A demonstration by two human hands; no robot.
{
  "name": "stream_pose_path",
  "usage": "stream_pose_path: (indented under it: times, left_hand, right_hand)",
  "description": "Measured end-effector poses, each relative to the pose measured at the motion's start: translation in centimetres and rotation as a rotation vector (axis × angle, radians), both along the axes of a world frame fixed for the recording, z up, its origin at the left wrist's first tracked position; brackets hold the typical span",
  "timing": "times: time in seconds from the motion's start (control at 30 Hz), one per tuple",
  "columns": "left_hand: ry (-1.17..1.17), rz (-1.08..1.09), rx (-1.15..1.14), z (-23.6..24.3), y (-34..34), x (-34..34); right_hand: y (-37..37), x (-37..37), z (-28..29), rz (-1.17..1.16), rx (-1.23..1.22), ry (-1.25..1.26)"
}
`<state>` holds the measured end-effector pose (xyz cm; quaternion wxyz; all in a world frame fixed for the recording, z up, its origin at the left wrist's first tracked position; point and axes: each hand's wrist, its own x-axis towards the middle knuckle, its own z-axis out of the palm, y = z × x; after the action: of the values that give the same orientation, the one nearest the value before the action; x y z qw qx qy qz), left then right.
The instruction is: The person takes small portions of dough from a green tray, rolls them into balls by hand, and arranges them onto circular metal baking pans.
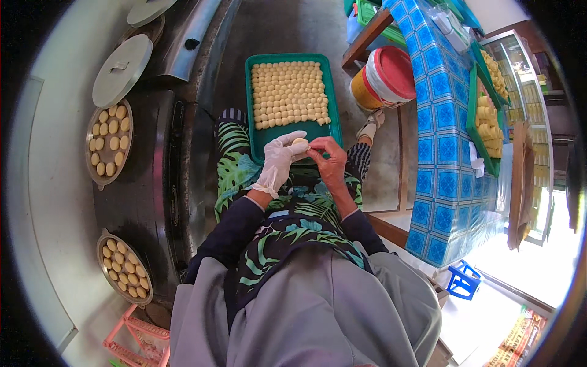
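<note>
A small pale dough ball [299, 141] is held between my two hands over the near edge of a green tray [249, 79]. My left hand [278, 162], in a white glove, has its fingers closed around the ball. The bare right hand [331, 163] pinches at the ball's right side with thumb and forefinger. Rows of similar dough balls [290, 92] cover most of the tray, and a bare green strip shows at its near end. The tray lies by my knees, its near edge partly hidden behind my hands.
To the left, two round pans [101, 174] of pale rounds sit on a black stove [137, 202], near a metal lid [122, 70]. Rightward stand a red-lidded bucket [393, 72] and a table with a blue patterned cloth [435, 156], bearing trays of yellow pastries [487, 125]. A pink rack [137, 336] stands lower left.
</note>
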<state>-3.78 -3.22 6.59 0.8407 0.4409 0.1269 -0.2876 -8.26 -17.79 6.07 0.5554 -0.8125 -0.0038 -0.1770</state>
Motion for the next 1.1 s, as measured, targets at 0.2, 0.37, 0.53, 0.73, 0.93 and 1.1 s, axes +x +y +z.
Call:
stream_pose_path:
  times: [0.2,0.37,0.53,0.73,0.93,1.1]
  left_hand:
    - [-0.062,0.025,0.055,-0.9,0.0,0.0]
    - [-0.246,0.026,0.279,-1.3,-0.2,0.4]
    - [-0.222,0.07,0.285,-2.1,0.2,0.7]
    - [0.087,0.07,-0.078,-1.3,1.4,1.5]
    - [0.182,0.051,-0.354,-2.4,1.7,1.9]
    - [0.189,0.034,-0.221,-2.4,2.5,1.5]
  right_hand:
    - [0.0,0.2,-0.1,0.061,0.03,0.048]
    - [0.1,0.1,-0.9,0.003,0.4,0.352]
    - [-0.5,0.7,-0.1,0.078,1.095,0.3]
    - [-2.9,2.5,-1.3,-0.139,0.315,0.424]
    - [-4.0,4.2,-5.3,-0.107,-0.213,0.168]
    - [-2.2,4.1,-2.8,-0.068,-0.316,0.122]
